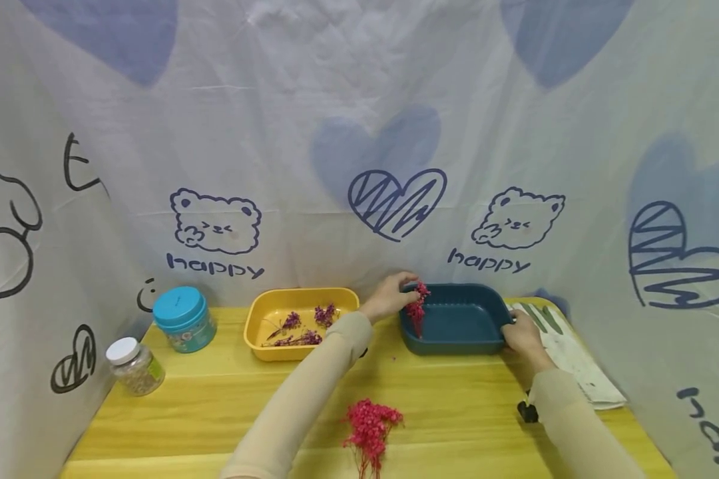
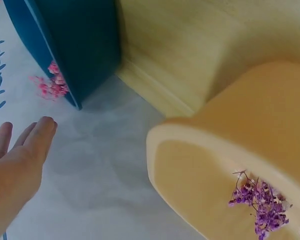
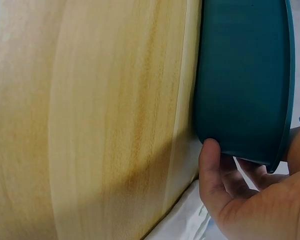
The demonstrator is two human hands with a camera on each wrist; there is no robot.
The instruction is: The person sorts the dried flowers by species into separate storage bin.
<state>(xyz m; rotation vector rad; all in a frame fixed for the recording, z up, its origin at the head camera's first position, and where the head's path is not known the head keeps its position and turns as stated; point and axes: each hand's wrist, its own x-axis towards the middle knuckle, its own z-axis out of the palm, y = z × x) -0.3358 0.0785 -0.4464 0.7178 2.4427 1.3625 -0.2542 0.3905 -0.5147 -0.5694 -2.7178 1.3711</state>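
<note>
Flat fingers extended, my left hand (image 1: 389, 298) is at the left end of a dark blue tray (image 1: 464, 329). In the left wrist view the hand (image 2: 20, 167) holds nothing, and a gap separates it from the tray (image 2: 87, 40). A pink dried flower sprig (image 1: 416, 309) leans inside that end, its blooms (image 2: 55, 86) poking past the rim. My right hand (image 1: 522, 331) grips the tray's right end, its fingers against the outer wall in the right wrist view. A bunch of pink dried flowers (image 1: 371, 426) lies on the table nearer me.
Left of the blue tray, a yellow tray (image 1: 253, 332) holds several purple dried flower sprigs (image 1: 299, 339). Farther left stand a blue-lidded tub (image 1: 186, 322) and a white-capped jar (image 1: 136, 368). A white cloth (image 1: 581, 366) with green leaf shapes lies right. A printed curtain (image 1: 311, 233) hangs behind.
</note>
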